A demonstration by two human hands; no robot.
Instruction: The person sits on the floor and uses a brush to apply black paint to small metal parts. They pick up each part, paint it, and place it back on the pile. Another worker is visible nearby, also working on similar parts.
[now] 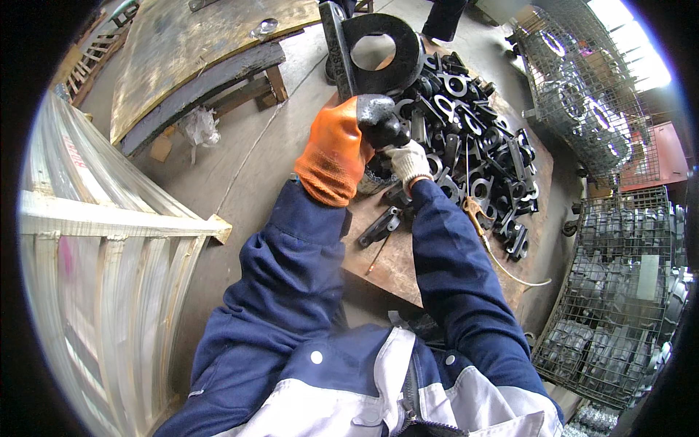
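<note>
My left hand [338, 149], in an orange glove with black-coated fingers, is closed round the lower end of a black metal bracket [413, 62]. The bracket stands upright, a flat bar joined to a large ring. Close beside it, my right hand [409, 162] in a white knit glove has its fingers curled in; what they hold, if anything, is hidden. A heap of similar black ring brackets [457, 116] covers the worktable [400, 269] beyond and to the right. A tan air blow gun [477, 210] with a long thin nozzle lies against the heap.
Wire mesh cages [601, 291] full of metal parts line the right side. A wooden table [196, 58] with a shiny spoon-like object [263, 28] stands at the far left. Nearer left is a pale slatted crate [116, 226]. The blow gun's hose [513, 277] trails over the worktable's right side.
</note>
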